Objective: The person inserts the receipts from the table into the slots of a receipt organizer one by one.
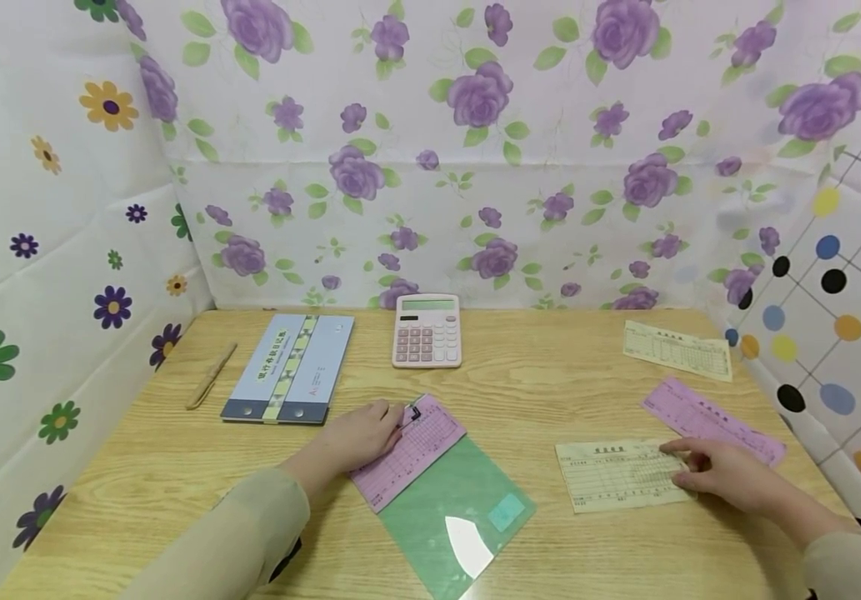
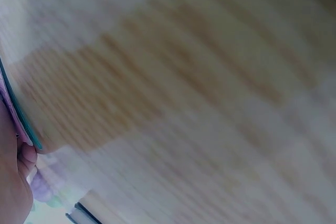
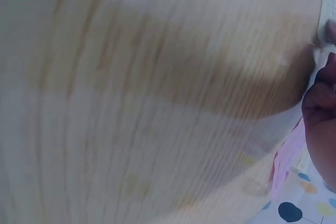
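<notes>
In the head view, a green clipboard [image 1: 438, 508] lies slanted at the middle front, a pink slip [image 1: 407, 458] under its black clip [image 1: 412, 412]. My left hand [image 1: 355, 437] grips the clipboard's upper left edge by the clip. The left wrist view shows part of the left hand [image 2: 16, 182] at the board's edge; most fingers are hidden. On the right lies a yellow slip [image 1: 610, 479] with printed lines. My right hand [image 1: 730, 471] pinches its right edge between thumb and forefinger. In the right wrist view, the right hand [image 3: 320, 108] is cut off at the border.
A pink slip [image 1: 708, 417] lies just behind my right hand, with another yellow slip [image 1: 678, 350] farther back. A pink and white calculator [image 1: 426, 333] stands at the back middle. At left are a blue-grey account book [image 1: 310, 358] and a tan pen [image 1: 212, 375]. Patterned cloth surrounds the table.
</notes>
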`<move>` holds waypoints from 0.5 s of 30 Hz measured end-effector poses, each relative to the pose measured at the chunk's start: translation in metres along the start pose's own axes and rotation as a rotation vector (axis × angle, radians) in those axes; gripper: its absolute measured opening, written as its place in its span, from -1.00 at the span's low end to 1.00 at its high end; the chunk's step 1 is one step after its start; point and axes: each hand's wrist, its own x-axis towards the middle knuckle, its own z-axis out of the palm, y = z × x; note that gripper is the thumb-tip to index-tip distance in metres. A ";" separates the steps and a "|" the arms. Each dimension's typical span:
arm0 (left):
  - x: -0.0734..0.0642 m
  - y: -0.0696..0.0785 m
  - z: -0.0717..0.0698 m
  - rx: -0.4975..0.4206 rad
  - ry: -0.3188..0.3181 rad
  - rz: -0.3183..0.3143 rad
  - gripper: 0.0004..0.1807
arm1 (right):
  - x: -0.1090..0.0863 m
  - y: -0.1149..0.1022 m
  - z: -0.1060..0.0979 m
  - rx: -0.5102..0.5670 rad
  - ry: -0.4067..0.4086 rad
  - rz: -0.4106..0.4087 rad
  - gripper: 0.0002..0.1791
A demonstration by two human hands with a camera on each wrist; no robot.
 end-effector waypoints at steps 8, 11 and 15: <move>0.000 -0.001 0.002 0.006 0.015 0.010 -0.56 | 0.005 -0.006 -0.005 0.295 0.011 0.049 -0.44; 0.000 -0.001 0.001 0.009 0.015 0.013 -0.55 | 0.008 -0.006 -0.005 0.304 0.025 0.084 -0.42; 0.000 -0.001 0.001 0.007 0.007 0.013 -0.53 | 0.013 -0.007 -0.005 0.249 0.036 0.082 -0.41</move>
